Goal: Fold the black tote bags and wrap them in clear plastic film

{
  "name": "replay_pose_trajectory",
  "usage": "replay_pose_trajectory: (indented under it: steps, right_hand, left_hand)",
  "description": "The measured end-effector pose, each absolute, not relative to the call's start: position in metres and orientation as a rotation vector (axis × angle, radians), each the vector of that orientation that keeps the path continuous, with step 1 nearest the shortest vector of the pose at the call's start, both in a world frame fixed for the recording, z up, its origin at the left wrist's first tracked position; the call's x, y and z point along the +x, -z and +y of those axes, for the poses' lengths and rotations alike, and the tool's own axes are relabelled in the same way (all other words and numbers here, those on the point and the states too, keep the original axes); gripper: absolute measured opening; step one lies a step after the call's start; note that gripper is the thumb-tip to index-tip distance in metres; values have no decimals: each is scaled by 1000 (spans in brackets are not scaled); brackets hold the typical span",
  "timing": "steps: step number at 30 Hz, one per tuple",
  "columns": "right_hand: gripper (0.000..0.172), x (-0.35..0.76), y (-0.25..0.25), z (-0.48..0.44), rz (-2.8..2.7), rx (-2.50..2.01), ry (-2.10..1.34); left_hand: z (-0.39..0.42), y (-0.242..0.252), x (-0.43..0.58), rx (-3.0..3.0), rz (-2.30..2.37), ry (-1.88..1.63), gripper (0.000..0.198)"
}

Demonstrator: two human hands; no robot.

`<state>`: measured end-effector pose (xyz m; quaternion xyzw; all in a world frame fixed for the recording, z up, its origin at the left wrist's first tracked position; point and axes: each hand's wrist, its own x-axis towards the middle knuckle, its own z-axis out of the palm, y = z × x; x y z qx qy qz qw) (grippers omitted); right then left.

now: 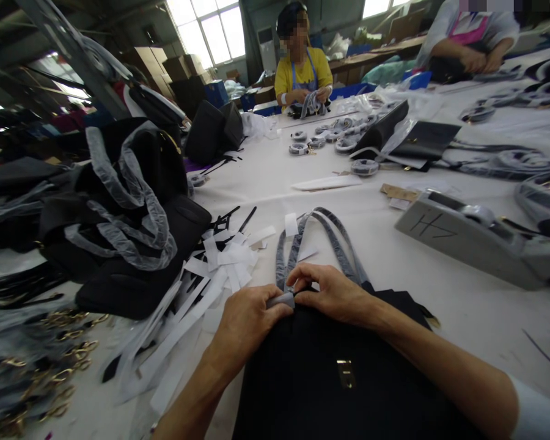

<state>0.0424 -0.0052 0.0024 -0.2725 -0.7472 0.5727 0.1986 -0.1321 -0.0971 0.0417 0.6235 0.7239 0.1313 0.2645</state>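
A black handbag [321, 373] with a gold clasp lies flat on the white table [467, 305] just in front of me. Its two wrapped grey handles [334, 238] loop away across the table. My left hand [247, 321] pinches the grey wrapping at the base of a handle, at the bag's top edge. My right hand [337, 293] is closed on the same handle base from the other side, fingers curled and touching the left thumb.
Black bags with wrapped handles [128, 208] pile up at the left, with white paper strips [211, 269] beside them. A grey tape dispenser [476, 238] sits to the right. Coiled straps [321, 140] lie further off. Two other people work at the far side.
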Motion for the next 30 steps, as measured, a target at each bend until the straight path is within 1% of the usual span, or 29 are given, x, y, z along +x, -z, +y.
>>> replay_pose_trajectory:
  steps: [2, 4, 8, 12, 17, 20, 21, 24, 26, 30]
  right_hand:
    - [17, 42, -1, -6, -2064, -750, -1608]
    - [19, 44, -2, -4, -2070, -726, -1635]
    - [34, 57, -5, 8, -2176, -696, -1743]
    - [37, 61, -2, 14, -2222, -722, -1674]
    - [24, 57, 4, 11, -2189, -639, -1598]
    - [27, 60, 4, 12, -2155, -677, -1658]
    - [29, 61, 4, 13, -2143, -705, -1686]
    - [31, 62, 6, 14, -2140, -782, -1720]
    - [27, 59, 9, 14, -2150, -794, -1717]
    - [22, 55, 16, 11, -2163, -775, -1730]
  left_hand:
    - [-94, -42, -126, 1741, 1954, -346, 14]
    - [-92, -41, -123, 1784, 1934, -336, 13]
    - [-94, -38, -124, 1809, 1972, -281, 10]
    - [-92, -36, -118, 1803, 1964, -291, 22]
    - [-82, -37, -93, 1878, 1935, -155, 36]
    - [-83, -41, -95, 1928, 1913, -219, 43]
    - [-86, -43, -100, 1938, 1924, -231, 40]
    - [-94, -47, -119, 1965, 2000, -121, 22]
    - [-96, -46, -124, 1987, 2016, -53, 19]
    - [-89, -36, -104, 2054, 1951, -104, 19]
